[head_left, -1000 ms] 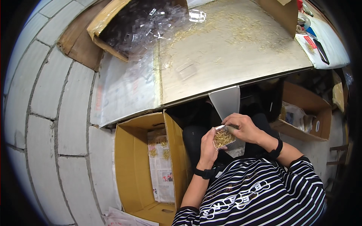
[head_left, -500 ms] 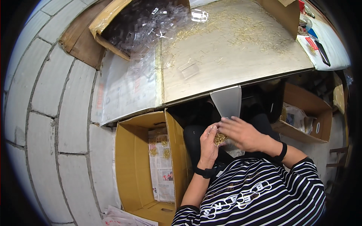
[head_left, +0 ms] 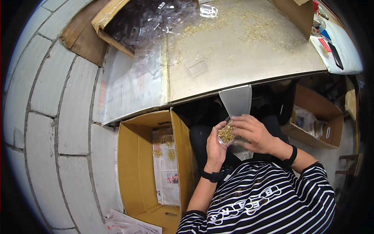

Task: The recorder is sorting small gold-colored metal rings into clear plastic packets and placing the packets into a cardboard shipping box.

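Observation:
My left hand (head_left: 214, 149) holds a small clear plastic box (head_left: 223, 142) above my lap, just below the table edge. Brassy, thin pin-like pieces (head_left: 226, 134) fill the box. Over its right side hovers my right hand (head_left: 254, 134), its fingers stretched out and slightly apart, some hiding part of the box. Whether those fingertips touch the pieces I cannot tell. Just beyond both hands, a grey chute-like panel (head_left: 238, 99) slopes down from the table edge.
Loose pin-like pieces lie scattered on the table (head_left: 233, 74), near an empty clear box (head_left: 196, 67). Many clear boxes (head_left: 156, 23) spill from a carton at the back left. A tall cardboard carton (head_left: 136, 171) stands left; another carton (head_left: 331, 134) sits right. A black phone (head_left: 336, 56) lies far right.
My right hand has shifted slightly and spread away from the left, so more of the filled box shows. The box has tilted more into view. My left hand keeps its hold.

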Tool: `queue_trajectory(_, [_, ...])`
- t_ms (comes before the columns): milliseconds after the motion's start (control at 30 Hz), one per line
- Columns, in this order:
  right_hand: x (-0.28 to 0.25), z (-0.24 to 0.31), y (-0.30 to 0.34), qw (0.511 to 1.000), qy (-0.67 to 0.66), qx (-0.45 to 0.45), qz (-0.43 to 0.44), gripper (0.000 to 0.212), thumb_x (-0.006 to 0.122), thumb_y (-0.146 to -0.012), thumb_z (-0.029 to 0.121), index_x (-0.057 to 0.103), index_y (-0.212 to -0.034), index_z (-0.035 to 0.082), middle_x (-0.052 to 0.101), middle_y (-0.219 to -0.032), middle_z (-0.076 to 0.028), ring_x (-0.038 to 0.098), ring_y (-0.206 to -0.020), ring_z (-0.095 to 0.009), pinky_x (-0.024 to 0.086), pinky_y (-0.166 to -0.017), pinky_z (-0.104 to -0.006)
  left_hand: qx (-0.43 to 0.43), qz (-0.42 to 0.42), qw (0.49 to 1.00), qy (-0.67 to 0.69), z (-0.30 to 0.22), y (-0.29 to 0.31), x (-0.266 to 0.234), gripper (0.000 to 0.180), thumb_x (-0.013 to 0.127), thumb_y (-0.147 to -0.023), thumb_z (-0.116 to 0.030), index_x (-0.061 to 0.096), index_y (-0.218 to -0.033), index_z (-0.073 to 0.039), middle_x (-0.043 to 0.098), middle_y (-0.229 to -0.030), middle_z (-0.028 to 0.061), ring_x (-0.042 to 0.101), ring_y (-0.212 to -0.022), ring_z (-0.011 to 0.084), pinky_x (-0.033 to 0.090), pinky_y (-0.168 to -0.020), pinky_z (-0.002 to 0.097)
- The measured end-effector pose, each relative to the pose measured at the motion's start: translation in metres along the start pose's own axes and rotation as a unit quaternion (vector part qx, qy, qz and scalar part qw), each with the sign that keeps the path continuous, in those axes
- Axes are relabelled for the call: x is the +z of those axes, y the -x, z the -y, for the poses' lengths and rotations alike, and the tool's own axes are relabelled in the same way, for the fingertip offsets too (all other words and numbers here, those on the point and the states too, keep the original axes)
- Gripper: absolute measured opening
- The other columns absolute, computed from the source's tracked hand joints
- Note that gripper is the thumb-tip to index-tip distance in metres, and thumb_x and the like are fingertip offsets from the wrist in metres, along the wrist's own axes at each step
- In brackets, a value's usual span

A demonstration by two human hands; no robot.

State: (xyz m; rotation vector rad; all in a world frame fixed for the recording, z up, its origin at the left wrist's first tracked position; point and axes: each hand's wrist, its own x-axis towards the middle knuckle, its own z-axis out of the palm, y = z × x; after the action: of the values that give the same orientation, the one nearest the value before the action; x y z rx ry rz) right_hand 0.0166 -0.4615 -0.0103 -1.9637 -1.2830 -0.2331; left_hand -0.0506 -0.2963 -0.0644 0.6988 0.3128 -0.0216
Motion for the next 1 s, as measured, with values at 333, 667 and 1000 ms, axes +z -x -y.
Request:
queue_trajectory(333, [0.030,-0.001,-0.006,0.999,-0.044,-0.028,-0.011,0.016,0.068,-0.068,0.005,0.061,-0.081,0.000,0.059,-0.112,-0.011,0.053,-0.111,-0.029,0.046,-0.091,-0.0411,0.070,-0.052,0.992,-0.088,0.013,-0.001,0.001,0.035,0.035,-0.102,-0.023,0.051,-0.121,0.002,0.059,-0.111,0.0091,0.059,-0.097,0.0156,0.049,-0.082,0.0272])
queue_trajectory(667, [0.008,-0.002,-0.003,0.990,-0.084,0.112,-0.013,0.027,0.066,-0.068,0.000,0.059,-0.093,-0.002,0.058,-0.110,-0.014,0.054,-0.111,-0.030,0.047,-0.092,-0.0387,0.008,-0.056,0.997,-0.052,0.001,0.004,-0.003,0.028,0.041,-0.097,-0.016,0.053,-0.117,-0.002,0.060,-0.106,0.0094,0.063,-0.091,0.0177,0.060,-0.062,0.0350])
queue_trajectory(1000, [0.018,-0.005,0.002,0.982,0.079,-0.006,0.171,0.056,0.061,-0.083,0.021,0.044,-0.132,-0.001,0.044,-0.139,-0.016,0.039,-0.131,-0.028,0.030,-0.109,-0.0441,0.041,-0.042,0.998,-0.034,0.003,-0.006,-0.001,0.030,0.042,-0.100,-0.023,0.055,-0.113,0.000,0.061,-0.107,0.0084,0.062,-0.092,0.0158,0.053,-0.078,0.0260])
